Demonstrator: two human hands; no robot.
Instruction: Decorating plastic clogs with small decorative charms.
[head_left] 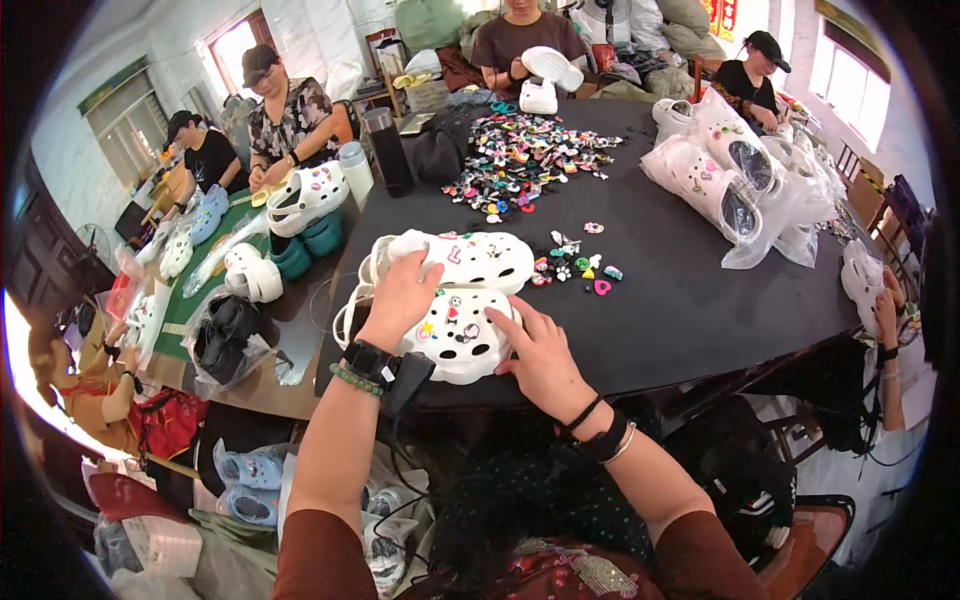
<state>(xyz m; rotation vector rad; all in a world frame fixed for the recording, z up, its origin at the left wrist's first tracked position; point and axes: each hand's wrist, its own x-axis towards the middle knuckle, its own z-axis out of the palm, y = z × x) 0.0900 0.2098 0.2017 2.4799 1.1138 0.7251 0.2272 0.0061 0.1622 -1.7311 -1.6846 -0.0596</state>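
Two white clogs lie side by side on the dark table before me, toes to the right. Colourful charms dot the far clog (490,258) and the near clog (455,345). My left hand (402,295) is closed over the clogs' heel side, its fingers on the far clog; the fingertips are partly hidden. At the near clog's toe, my right hand (543,350) grips the edge, thumb low and index finger on the upper. Just beyond the toes lies a small group of loose charms (575,265), with a pink heart charm (602,287) among them.
A large charm pile (530,150) covers the far middle of the black table (700,310). Bagged white clogs (715,170) are heaped at the right. A black bottle (388,150) and clear cup (355,172) stand far left, near bagged black shoes (230,335). Several people work around the tables.
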